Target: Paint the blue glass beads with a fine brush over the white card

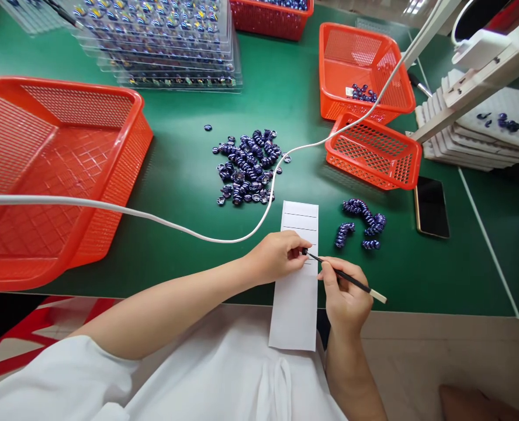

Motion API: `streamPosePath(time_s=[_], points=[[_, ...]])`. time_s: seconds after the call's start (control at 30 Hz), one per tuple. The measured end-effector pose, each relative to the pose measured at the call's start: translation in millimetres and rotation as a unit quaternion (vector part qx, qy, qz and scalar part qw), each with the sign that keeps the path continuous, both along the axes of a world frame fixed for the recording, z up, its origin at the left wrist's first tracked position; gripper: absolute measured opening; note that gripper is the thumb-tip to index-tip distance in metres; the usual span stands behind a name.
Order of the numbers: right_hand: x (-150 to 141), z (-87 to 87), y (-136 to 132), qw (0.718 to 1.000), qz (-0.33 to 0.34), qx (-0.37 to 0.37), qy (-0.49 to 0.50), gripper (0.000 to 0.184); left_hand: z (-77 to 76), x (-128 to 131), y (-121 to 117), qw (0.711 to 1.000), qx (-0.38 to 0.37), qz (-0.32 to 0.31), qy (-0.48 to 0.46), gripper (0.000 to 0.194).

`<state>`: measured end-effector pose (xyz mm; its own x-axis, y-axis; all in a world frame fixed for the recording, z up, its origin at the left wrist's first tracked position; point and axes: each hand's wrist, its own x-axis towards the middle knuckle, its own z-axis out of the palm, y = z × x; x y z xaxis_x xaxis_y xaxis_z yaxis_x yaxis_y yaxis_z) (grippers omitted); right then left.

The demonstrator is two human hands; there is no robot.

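Note:
My left hand [279, 255] pinches a small dark bead [304, 251] over a white paper strip [295, 292] that hangs over the table's front edge. My right hand [345, 298] grips a thin black brush [351, 280] like a pen, its tip touching the bead. A loose pile of dark blue striped beads [247, 166] lies beyond the strip. Short curved rows of the same beads [362, 219] lie to the right of the strip.
A large orange basket [53, 175] stands at the left, two smaller ones [376, 155] at the back right, one holding a few beads. Stacked clear trays [163, 41] sit at the back. A white cable [154, 219] crosses the green table [184, 175]. A phone [431, 206] lies at right.

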<state>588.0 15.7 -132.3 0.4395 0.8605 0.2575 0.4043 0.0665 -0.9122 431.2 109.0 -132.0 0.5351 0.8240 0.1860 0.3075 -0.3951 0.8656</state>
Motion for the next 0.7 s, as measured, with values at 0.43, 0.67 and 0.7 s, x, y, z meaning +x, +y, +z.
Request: streamPosePath(time_s=[0.43,0.67,0.7], points=[[-0.7,0.8,0.9,1.000,-0.012,-0.008,0.024,0.008,3.0,-0.4,0.9,1.000,-0.007,-0.010,0.007,0.023],[-2.6,-1.3,0.6,1.000,-0.009,0.025,-0.008,0.009,-1.0,3.3,-1.0,1.000,-0.023,-0.005,-0.005,0.022],[-2.5,-0.5,1.0,0.999,-0.008,0.030,0.011,0.009,-0.4,3.2,-1.2,1.000,-0.025,-0.004,-0.009,0.022]])
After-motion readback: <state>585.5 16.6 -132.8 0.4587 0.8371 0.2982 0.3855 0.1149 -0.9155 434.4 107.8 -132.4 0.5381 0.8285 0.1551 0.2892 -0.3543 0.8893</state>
